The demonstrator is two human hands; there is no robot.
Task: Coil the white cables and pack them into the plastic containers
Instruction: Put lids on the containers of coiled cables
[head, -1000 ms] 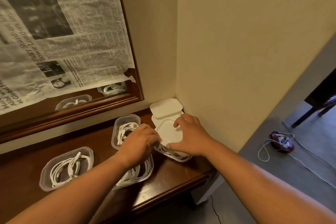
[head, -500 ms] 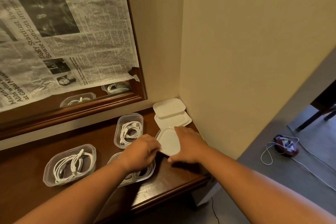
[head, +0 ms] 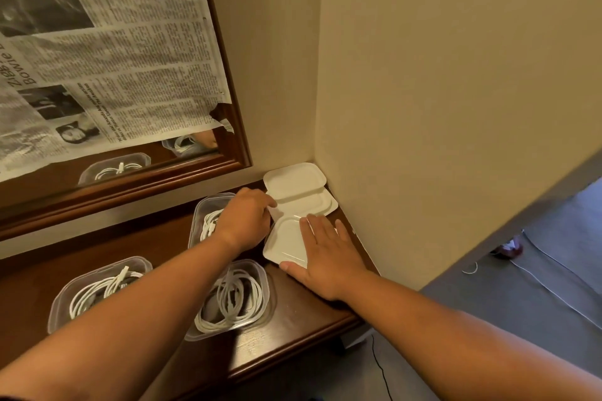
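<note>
The right hand point(head: 325, 254) lies flat, fingers straight, on the white lid of a shut rectangular plastic container point(head: 283, 244) on the brown wooden dresser top point(head: 163, 238). This shut container is the landmark. Just behind it, in the wall corner, two loose flat white plastic lids point(head: 293, 181) overlap. The lower lid point(head: 312, 203) has its long axis running left to right.

The left hand point(head: 244, 221) is just left of the shut container, and its fingertips are at the lower lid's left edge. Whether they pinch it cannot be told. It is the nearer hand to the lids.

Three clear open plastic containers hold coiled white cables point(head: 234, 299):
- the rear container point(head: 208, 202), to the left under the left hand
- the front container point(head: 264, 273), towards the person
- the far-left container point(head: 65, 296)

The next move is probably to draw a lid leftwards and towards the person onto one of these.
</note>
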